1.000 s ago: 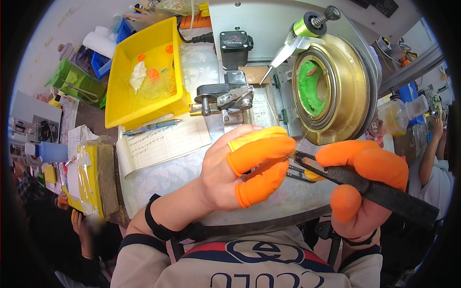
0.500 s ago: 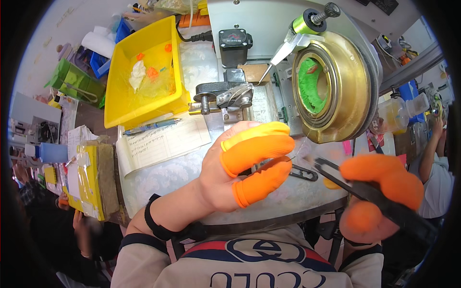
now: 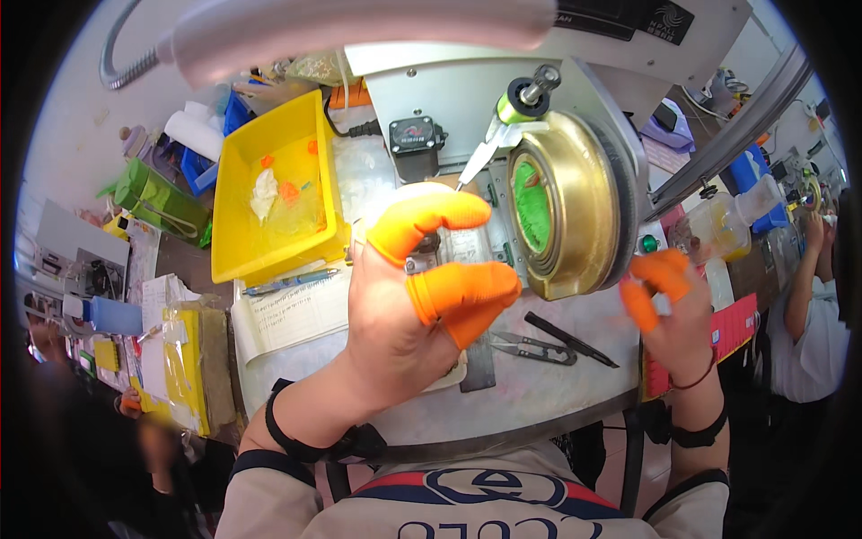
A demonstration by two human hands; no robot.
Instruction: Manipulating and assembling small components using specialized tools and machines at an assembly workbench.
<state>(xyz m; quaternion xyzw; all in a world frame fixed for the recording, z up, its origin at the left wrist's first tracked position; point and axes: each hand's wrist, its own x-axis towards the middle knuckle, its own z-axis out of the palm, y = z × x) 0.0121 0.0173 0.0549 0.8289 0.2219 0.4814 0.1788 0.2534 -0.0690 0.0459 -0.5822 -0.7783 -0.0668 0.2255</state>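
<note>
Two hands of yours show: the left hand (image 3: 395,296), mid-frame, has its upper covered finger parted from the lower ones, while the right hand (image 3: 678,310), right of centre, is blurred with fingers curled, so whether either holds anything cannot be told. A gold wheel (image 3: 579,207) stands above and between them, its lower rim leaving you a gap on each side. Below it, black tweezers (image 3: 571,340) and snips (image 3: 539,348) lie close together, the tweezers' lower end nearer the table's curved edge (image 3: 521,431).
</note>
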